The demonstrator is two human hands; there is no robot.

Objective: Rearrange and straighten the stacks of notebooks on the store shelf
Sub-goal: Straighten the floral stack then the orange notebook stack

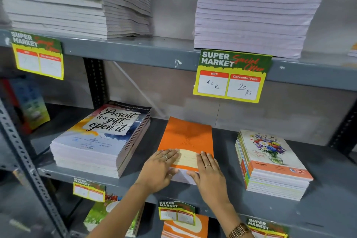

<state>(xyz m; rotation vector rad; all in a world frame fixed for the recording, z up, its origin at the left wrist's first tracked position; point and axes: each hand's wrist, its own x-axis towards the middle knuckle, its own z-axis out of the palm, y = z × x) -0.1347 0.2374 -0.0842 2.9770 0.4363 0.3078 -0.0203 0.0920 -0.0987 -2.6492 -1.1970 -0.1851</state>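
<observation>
An orange-covered stack of notebooks (186, 139) lies in the middle of the grey middle shelf (326, 197). My left hand (158, 170) lies flat on its near left corner, thumb against the front edge. My right hand (209, 172) rests on its near right corner in the same way. To the left sits a taller stack with a "Present is a gift, open it" cover (102, 137), turned at an angle. To the right is a stack with a flower-vase cover (270, 162), also slightly askew.
Two tall pale stacks (253, 11) stand on the upper shelf. Yellow-green price tags (230, 77) hang from the shelf edges. A perforated metal upright (25, 154) runs down the left. More notebooks (185, 228) lie on the shelf below.
</observation>
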